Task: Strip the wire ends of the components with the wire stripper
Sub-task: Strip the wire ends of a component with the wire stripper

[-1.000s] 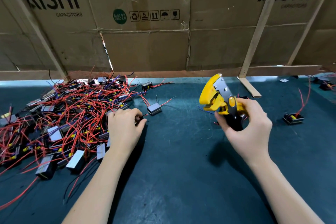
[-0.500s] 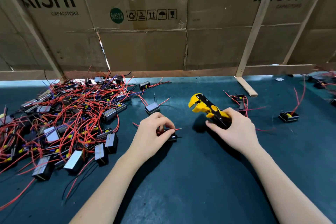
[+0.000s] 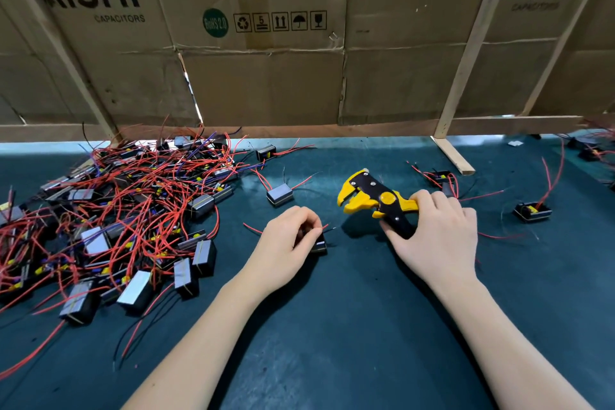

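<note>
Having been drawn from the pile (image 3: 109, 220), a component (image 3: 317, 245) is pinched in the left hand (image 3: 286, 250) while the wire stripper (image 3: 376, 201), gripped by the right hand (image 3: 439, 233), is lowered beside it, so stripping seems imminent.

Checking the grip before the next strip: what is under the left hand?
Under the left hand a small black component sits on the dark mat, red wire trailing left. Most of the component's body is covered by the fingers.
</note>
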